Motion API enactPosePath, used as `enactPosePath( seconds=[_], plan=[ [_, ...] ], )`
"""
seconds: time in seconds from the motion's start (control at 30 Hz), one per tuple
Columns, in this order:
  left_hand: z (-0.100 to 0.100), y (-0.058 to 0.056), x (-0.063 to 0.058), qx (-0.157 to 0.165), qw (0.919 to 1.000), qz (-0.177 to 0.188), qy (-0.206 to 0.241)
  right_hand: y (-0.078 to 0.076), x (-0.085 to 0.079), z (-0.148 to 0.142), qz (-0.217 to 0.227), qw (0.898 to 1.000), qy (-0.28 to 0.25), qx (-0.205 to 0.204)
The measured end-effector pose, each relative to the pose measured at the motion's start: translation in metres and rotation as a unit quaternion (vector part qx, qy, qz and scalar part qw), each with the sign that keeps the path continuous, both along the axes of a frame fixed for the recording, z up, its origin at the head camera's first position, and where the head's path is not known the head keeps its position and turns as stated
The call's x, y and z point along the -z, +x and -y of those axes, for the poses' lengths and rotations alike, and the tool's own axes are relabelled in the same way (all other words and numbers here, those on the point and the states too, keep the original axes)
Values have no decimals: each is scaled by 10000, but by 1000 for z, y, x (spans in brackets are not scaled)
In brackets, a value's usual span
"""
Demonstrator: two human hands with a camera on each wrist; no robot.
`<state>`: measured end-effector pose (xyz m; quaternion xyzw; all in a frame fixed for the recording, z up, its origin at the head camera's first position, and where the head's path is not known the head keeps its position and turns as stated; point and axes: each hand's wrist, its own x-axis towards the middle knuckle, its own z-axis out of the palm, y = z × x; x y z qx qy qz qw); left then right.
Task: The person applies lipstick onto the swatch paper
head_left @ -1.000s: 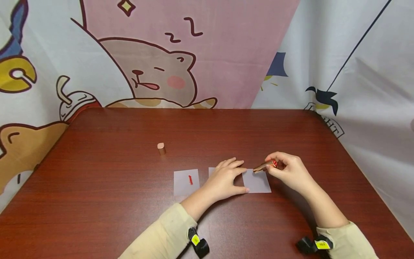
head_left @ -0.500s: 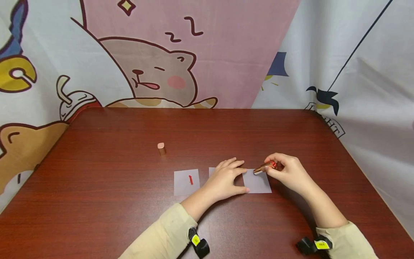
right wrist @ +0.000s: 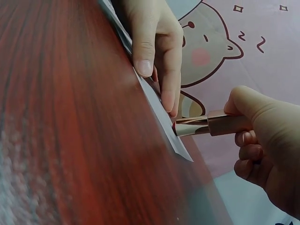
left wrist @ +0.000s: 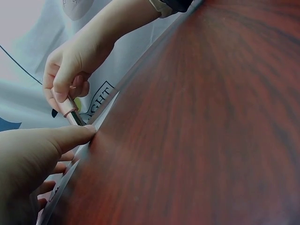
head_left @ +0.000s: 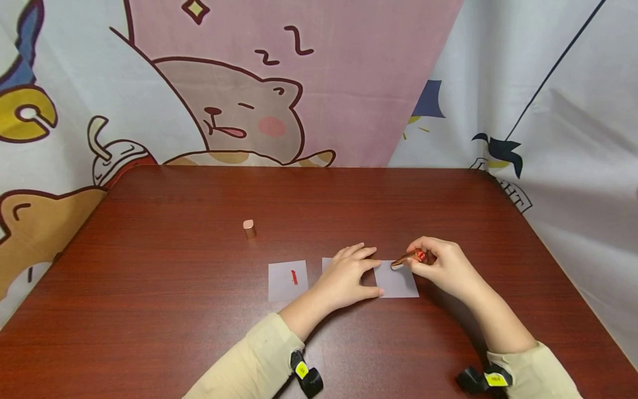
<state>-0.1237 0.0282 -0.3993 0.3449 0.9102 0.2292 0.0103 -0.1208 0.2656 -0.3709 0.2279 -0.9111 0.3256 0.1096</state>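
My right hand pinches a gold lipstick between thumb and fingers, tilted over the right-hand white paper. In the right wrist view, the red tip of the lipstick is right at the paper's surface. My left hand lies with fingers spread, its thumb and index fingertip on the left edge of that same paper. Beneath this hand is a middle paper, mostly hidden. A left paper bears a short red stroke like a "1".
The lipstick's cap stands upright on the brown wooden table, behind the left paper. A printed cartoon curtain hangs along the table's far edge and sides.
The lipstick has shifted slightly down over the right-hand paper, with the right hand moving a little along with it. My left hand and the papers stay put.
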Motion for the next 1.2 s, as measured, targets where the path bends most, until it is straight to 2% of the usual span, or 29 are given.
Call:
enactPosePath(
  seconds=[0.43,0.7,0.9,1.2],
  plan=[
    [-1,2,-1,-10,10000,-66,15,3,-9,-3,559,9982,178,-81],
    [-1,0,2,-15,9999,-152,17,3,-13,-6,985,9944,192,-333],
    [-1,0,2,-17,9999,-151,29,3,-14,-7,1042,9931,172,-513],
    [-2,0,3,-3,9998,-216,-4,2,-13,-9,1038,9931,89,-538]
  ],
)
